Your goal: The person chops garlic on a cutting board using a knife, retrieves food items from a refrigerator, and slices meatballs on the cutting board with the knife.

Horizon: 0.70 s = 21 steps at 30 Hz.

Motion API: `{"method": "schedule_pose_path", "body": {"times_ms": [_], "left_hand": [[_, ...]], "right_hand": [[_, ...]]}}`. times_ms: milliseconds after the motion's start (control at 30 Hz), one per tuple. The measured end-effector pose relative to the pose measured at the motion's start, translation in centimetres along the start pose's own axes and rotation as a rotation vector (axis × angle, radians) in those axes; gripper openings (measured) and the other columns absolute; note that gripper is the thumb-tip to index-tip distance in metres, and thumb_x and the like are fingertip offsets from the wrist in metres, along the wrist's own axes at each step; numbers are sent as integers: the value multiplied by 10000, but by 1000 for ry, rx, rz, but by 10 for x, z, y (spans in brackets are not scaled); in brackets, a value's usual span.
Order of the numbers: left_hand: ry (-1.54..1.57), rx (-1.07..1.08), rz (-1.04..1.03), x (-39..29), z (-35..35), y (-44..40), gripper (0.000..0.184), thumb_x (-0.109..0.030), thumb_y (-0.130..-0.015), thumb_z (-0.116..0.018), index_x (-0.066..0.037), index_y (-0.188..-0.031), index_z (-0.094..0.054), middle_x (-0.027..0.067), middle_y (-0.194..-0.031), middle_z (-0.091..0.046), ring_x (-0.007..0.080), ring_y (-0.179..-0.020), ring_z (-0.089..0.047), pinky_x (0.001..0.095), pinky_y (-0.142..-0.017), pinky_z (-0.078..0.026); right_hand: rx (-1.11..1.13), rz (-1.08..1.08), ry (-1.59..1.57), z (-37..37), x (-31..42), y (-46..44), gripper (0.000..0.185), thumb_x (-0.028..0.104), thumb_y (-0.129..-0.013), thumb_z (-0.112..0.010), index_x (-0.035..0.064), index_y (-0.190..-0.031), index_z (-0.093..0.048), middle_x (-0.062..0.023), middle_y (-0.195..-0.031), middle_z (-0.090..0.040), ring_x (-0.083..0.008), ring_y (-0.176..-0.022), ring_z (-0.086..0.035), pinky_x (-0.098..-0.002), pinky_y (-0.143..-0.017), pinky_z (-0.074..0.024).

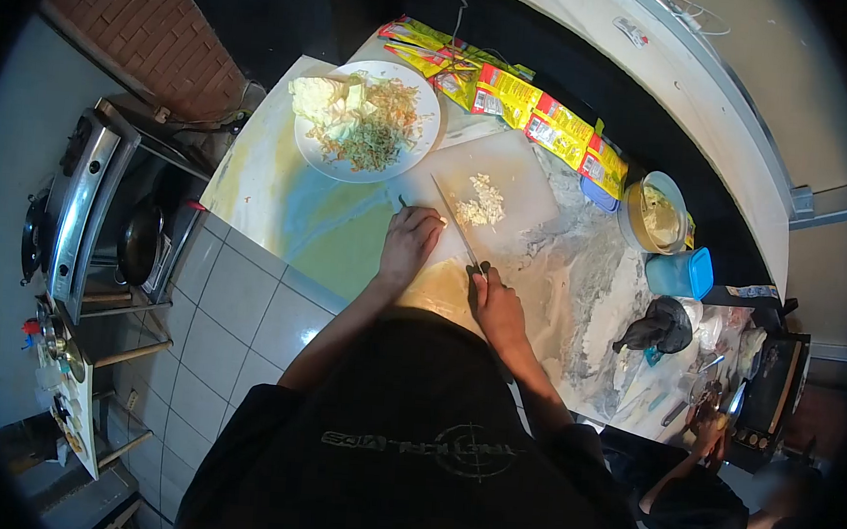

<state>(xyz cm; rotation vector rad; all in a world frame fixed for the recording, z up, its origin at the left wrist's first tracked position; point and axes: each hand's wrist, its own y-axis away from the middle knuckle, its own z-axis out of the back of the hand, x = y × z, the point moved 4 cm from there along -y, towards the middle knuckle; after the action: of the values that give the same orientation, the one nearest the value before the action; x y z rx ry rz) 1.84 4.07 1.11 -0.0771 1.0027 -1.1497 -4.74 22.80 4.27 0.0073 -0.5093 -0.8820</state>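
Observation:
My right hand (498,311) is wrapped round the dark handle of a kitchen knife (460,226). Its blade points away from me across a white cutting board (528,174). Just left of the blade, my left hand (412,242) rests on the board with its fingers curled together. A small pale bit shows at those fingertips, but the fingers mostly hide it. To the right of the blade lies a loose pile of finely chopped pale pieces (482,202). Beyond my left hand, a white plate (315,164) carries cabbage (322,98), shredded orange vegetable (395,103) and chopped greens (368,145).
Yellow and red packets (549,120) line the back of the counter. On the right are a bowl of pale food (661,219), a blue container (680,273) and a black bag (657,324). Another person's hands (709,425) work at far right. A stove (88,205) stands left.

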Motion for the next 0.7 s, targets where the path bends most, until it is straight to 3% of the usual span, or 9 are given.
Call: {"method": "schedule_pose_path", "body": {"times_ms": [400, 567, 700], "left_hand": [[-16, 13, 16, -1, 1, -1, 111, -80, -800, -690, -76, -908, -663, 30, -1012, -639, 252, -976, -566, 398, -843, -453], [-34, 9, 26, -4, 1, -4, 121, -61, -791, -696, -63, -907, -663, 43, -1002, -645, 261, -961, -575, 399, -842, -462], [-45, 21, 41, -2, -1, -2, 115, -84, -799, -689, -71, -910, -661, 41, -1016, -632, 257, -985, -564, 403, -843, -450]], "right_hand": [[95, -2, -139, -6, -1, 0, 420, 382, -1016, -415, 37, -1221, -536, -299, -873, -658, -491, -797, -636, -554, -696, -513], [-1, 36, 71, -14, 1, -5, 378, 379, -1002, -444, 52, -1173, -523, -248, -712, -655, -432, -665, -662, -512, -579, -538], [-14, 18, 106, -9, 8, -7, 367, 376, -1005, -436, 66, -1179, -525, -254, -710, -650, -452, -666, -648, -540, -575, -513]]}}
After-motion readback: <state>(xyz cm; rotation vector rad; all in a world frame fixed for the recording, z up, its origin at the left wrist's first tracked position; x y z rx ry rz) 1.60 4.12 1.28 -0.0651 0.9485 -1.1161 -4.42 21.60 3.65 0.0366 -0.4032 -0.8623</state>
